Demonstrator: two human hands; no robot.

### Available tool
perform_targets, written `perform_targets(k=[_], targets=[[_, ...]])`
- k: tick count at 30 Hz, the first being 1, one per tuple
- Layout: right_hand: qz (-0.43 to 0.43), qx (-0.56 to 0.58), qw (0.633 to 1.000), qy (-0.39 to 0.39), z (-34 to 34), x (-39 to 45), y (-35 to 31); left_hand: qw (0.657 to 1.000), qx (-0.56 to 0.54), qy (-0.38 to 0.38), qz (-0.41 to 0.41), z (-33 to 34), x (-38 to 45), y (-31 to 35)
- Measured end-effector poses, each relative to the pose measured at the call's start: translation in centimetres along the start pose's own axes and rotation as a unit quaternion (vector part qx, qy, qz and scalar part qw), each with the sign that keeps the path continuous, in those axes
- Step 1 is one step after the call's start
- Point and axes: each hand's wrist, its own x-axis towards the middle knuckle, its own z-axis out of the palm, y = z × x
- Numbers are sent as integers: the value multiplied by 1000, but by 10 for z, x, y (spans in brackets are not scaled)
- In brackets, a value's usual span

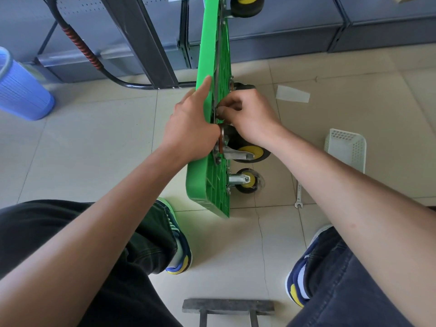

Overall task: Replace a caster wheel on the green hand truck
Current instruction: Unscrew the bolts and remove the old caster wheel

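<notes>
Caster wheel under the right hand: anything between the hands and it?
Nothing visible. The right hand is already on the caster wheel, fingers at its mounting plate, and the left hand braces the green hand truck.

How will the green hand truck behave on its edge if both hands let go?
The green hand truck stands on one narrow long edge, so it would probably tip. The left hand steadies it. Its ribbed plastic deck looks stiff. The casters hang sideways, off the floor, so rolling seems unlikely.

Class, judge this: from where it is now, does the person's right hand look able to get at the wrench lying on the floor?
Probably yes. The wrench lies on open tile below the right hand, with nothing over it; the hand would first have to leave the caster mount.
</notes>
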Motion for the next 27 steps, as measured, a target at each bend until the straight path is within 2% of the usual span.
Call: perform_targets(k=[17, 22, 27], targets=[[4, 17, 999, 29, -6, 0, 2, 1000, -1, -2, 22, -1, 2, -4], [1, 24, 998, 50, -15, -6, 3, 994, 75, 31, 77, -8, 2, 1], [18, 24, 996, 84, -35, -22, 8, 987, 90, 65, 120, -3, -4, 15]])
